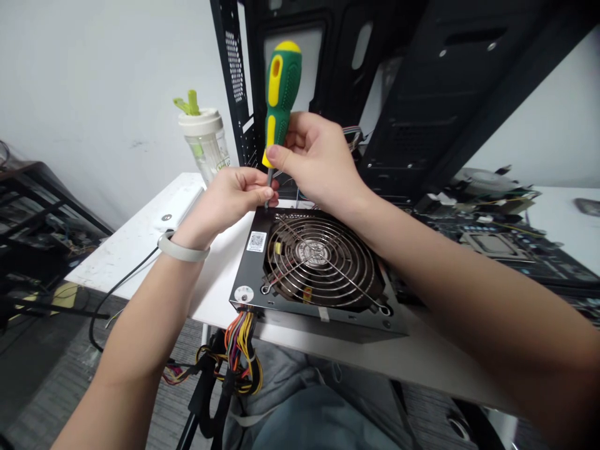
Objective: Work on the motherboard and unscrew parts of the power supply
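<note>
A green and yellow screwdriver [283, 81] stands nearly upright, its tip down at the far left corner of a black power supply unit [248, 269]. My right hand [321, 153] is closed around the lower part of its handle. Lower down, my left hand [241, 190] pinches the metal shaft just above the casing. Whether a screw sits under the tip I cannot tell. On the unit's upper face, a round wire grille [323, 259] covers the fan. A bundle of coloured cables [244, 344] hangs from its near side over the table edge.
Behind my hands stands an open black computer case [403, 112]. A clear bottle with a white lid [204, 134] and a white box-like device [175, 209] are at the left of the white table [140, 234]. A motherboard [497, 244] lies on the right.
</note>
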Tool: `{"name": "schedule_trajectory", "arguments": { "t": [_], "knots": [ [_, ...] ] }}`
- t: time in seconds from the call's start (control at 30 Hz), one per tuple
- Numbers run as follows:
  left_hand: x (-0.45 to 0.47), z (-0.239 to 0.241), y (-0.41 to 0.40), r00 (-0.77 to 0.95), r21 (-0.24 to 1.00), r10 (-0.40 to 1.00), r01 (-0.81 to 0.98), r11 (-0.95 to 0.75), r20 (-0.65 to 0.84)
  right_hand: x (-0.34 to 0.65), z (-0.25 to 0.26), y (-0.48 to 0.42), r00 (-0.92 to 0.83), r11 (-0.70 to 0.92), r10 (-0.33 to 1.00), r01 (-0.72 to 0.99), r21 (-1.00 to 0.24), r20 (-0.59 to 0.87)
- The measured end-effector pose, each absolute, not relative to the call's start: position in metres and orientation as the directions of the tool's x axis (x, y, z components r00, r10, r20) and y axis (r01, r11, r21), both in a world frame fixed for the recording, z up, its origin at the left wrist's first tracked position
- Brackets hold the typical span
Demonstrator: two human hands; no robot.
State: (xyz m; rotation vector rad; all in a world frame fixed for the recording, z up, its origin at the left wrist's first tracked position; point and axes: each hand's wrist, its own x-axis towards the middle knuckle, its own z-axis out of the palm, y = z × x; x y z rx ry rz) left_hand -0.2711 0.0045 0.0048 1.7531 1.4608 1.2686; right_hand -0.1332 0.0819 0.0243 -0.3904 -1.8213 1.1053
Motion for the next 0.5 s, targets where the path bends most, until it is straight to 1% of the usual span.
{"name": "schedule_trajectory", "arguments": {
  "t": [0.17,0.27,0.37,0.5],
  "knots": [
    [-0.2693,0.0064,0.0033,-0.045,0.845,0.943,0.46,-0.272,0.329,-0.1345,0.0264,0.079,-0.499,0.535,0.675,-0.176,-0.826,0.544],
    [-0.2696,0.0058,0.0041,-0.095,0.852,0.939,0.456,-0.255,0.332,-0.1354,0.0281,0.0775,-0.503,0.513,0.672,-0.214,-0.832,0.544],
    [-0.2709,0.0039,0.0056,-0.123,0.872,0.938,0.423,-0.245,0.323,-0.1357,0.028,0.0772,-0.519,0.52,0.637,-0.256,-0.815,0.57],
    [-0.2727,0.0006,0.0078,-0.101,0.898,0.945,0.359,-0.256,0.31,-0.1354,0.0241,0.0789,-0.525,0.541,0.618,-0.256,-0.801,0.585]
  ]
}}
